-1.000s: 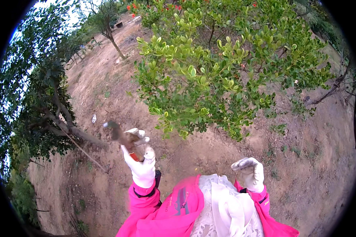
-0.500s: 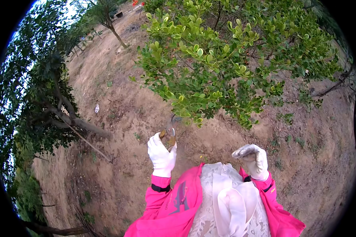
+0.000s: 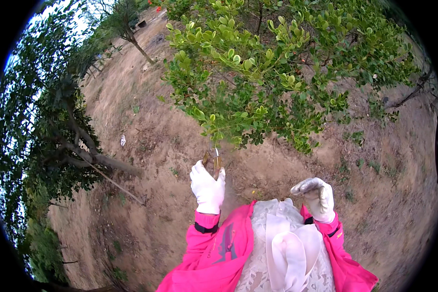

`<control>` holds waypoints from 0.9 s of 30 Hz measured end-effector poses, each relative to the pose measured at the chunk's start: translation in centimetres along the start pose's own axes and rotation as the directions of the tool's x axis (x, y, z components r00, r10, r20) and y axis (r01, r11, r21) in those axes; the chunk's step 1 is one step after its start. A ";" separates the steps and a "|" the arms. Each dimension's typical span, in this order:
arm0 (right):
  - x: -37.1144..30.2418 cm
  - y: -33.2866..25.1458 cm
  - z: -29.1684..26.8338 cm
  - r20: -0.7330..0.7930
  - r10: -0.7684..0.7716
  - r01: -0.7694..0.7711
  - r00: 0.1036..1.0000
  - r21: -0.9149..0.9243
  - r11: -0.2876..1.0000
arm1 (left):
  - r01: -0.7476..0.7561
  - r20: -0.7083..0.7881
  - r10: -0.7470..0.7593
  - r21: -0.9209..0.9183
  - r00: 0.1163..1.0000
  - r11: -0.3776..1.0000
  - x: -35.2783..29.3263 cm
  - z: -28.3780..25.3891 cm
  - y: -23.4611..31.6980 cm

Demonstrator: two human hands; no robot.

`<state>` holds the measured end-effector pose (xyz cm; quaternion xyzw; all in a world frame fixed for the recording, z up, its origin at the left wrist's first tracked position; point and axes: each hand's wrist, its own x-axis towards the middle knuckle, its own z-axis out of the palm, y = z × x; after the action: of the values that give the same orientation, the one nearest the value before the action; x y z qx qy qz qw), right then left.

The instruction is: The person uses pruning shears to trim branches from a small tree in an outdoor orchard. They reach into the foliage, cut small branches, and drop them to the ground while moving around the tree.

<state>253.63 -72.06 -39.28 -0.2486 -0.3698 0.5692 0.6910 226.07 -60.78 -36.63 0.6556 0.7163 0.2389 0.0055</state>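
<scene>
Closest to you is the white lace front with pink sleeves (image 3: 214,246) coming up from the bottom edge. Your right hand (image 3: 318,197) in its white glove sits curled into a loose fist just above the lace, holding nothing I can make out. Your left hand (image 3: 208,187), also gloved, is raised a bit further out and clamped around the handles of a pair of pruning shears (image 3: 213,163), blades pointing up at the lowest leafy tips of the green bush (image 3: 277,73). I can't tell if the blades are parted or closed, they're too small here.

From the look of it you're lining up a snip on the bottom fringe of that bush. I'd say get the blades right onto one twig rather than a bunch of leaves, and keep your wrist straight so the cut is clean. Your free hand could steady the twig from the side, fingers well apart from the blades.

Beyond that it's bare brown dirt ground (image 3: 170,141), a small white scrap (image 3: 123,140) lying on it off to your left, and a leaning tree (image 3: 82,151) with a thin fallen branch beside it along the left edge.
</scene>
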 end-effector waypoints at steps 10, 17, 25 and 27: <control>-0.1 0.3 -0.4 -0.020 0.026 -0.026 0.999 0.023 0.999 | -0.079 -0.005 0.079 -0.040 0.997 0.996 -0.4 -0.7 0.5; 0.2 0.6 -0.2 -0.005 0.029 -0.029 1.000 0.018 0.999 | -0.032 0.002 0.032 -0.136 0.999 0.990 -0.2 -0.5 0.9; 0.4 0.8 0.1 -0.004 0.002 -0.002 1.000 -0.008 1.000 | 0.179 0.097 -0.150 -0.475 0.984 0.862 0.0 0.7 -0.4; 0.3 0.9 0.3 -0.020 0.008 -0.008 1.000 -0.016 1.000 | 0.193 0.167 -0.100 -0.758 0.981 0.623 -0.4 1.1 -1.6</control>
<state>252.91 -71.56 -39.71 -0.2611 -0.3664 0.5666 0.6904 224.98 -60.86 -38.28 0.5416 0.5953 0.4843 0.3431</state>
